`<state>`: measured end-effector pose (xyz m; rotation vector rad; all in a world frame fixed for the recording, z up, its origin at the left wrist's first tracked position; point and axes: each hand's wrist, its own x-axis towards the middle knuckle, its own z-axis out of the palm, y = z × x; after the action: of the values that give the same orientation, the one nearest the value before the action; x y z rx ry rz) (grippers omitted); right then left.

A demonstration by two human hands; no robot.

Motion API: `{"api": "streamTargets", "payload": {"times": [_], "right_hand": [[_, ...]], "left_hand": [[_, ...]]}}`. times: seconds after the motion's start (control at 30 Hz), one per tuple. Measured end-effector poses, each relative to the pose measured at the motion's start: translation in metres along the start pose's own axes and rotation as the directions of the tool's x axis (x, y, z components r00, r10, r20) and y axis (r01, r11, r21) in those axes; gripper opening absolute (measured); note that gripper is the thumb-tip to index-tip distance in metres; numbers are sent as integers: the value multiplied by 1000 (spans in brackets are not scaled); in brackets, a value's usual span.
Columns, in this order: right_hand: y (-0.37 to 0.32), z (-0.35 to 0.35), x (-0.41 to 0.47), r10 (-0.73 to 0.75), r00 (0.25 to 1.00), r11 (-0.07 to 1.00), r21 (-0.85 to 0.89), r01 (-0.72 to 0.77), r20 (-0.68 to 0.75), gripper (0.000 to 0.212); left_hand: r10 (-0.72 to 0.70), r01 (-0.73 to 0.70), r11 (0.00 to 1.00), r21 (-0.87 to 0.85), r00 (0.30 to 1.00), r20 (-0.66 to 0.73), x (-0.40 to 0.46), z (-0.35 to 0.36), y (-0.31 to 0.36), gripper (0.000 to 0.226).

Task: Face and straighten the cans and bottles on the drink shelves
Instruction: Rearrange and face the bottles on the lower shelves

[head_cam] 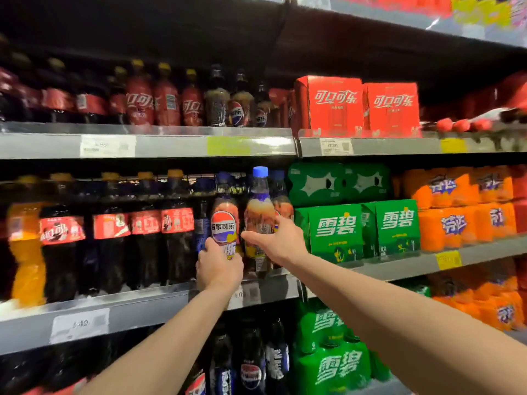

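On the middle shelf stand two Pepsi bottles side by side. My left hand grips the lower body of the left Pepsi bottle, whose round logo faces out. My right hand holds the right Pepsi bottle, which has a bright blue cap and shows its barcode side. A third blue-capped bottle stands just behind my right hand, partly hidden.
Cola bottles fill the shelf to the left, with an orange drink bottle at the far left. Green Sprite packs and orange Fanta packs sit to the right. Red cola cartons stand on the upper shelf.
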<state>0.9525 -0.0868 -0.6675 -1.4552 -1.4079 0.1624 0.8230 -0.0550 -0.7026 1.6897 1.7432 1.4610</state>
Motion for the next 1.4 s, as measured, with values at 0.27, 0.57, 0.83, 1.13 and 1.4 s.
{"api": "streamTargets", "payload": {"times": [0.27, 0.57, 0.83, 1.13, 1.4], "right_hand": [[1, 12, 4, 26, 998, 978, -205, -36, -53, 93], [12, -16, 17, -13, 997, 960, -276, 33, 75, 77], [1, -53, 70, -194, 981, 899, -396, 188, 26, 52], [-8, -54, 89, -156, 976, 808, -549, 215, 152, 65], [7, -44, 86, -194, 975, 886, -406, 222, 111, 57]], "left_hand": [[62, -59, 998, -37, 994, 87, -5, -17, -4, 53], [29, -34, 998, 59, 996, 90, -2, -19, 18, 69], [465, -454, 885, 100, 874, -140, -2, -16, 69, 68], [497, -509, 830, 226, 861, 113, -1, 5, 68, 89], [523, -535, 826, 176, 845, 113, 4, 11, 59, 82]]}}
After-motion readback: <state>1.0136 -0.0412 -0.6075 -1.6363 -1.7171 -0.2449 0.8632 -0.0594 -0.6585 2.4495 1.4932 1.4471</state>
